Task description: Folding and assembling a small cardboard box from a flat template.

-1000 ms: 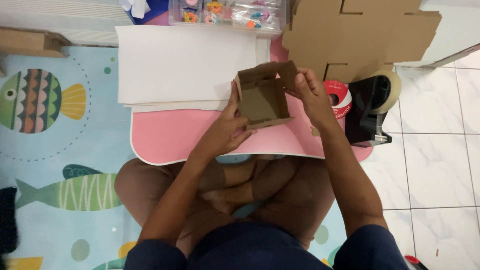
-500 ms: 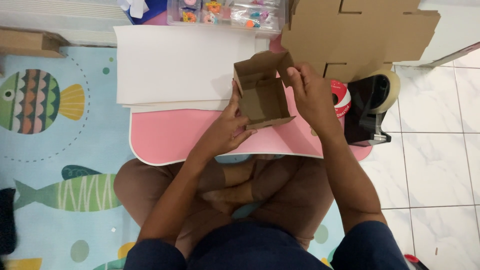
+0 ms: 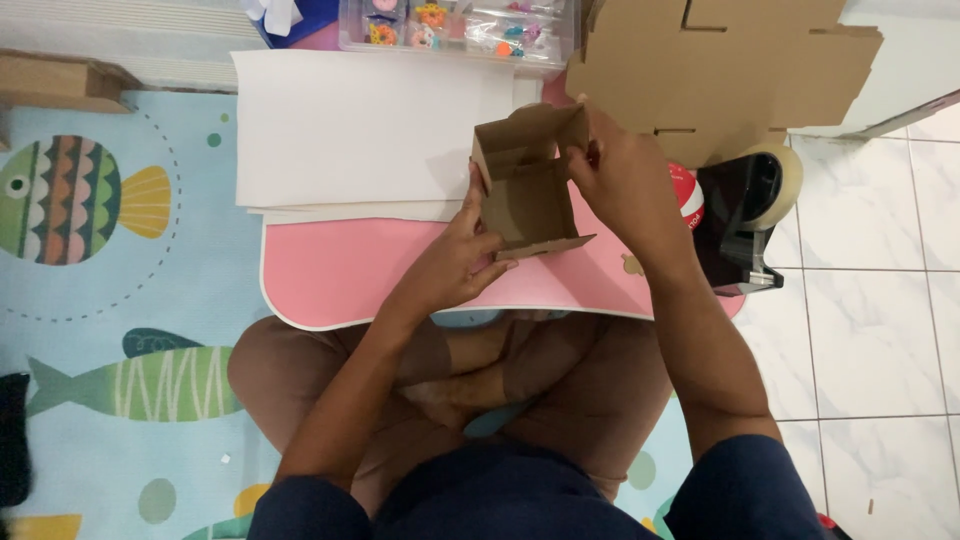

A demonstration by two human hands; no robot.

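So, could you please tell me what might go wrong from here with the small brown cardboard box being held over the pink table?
The small brown cardboard box is only half formed, its flaps loose. The right hand pinches one top flap, which could crease or tear if pulled hard. The left hand steadies only the box's lower edge, so the box might twist or spring open. The black tape dispenser sits near the pink table edge by the right forearm, which may knock it.
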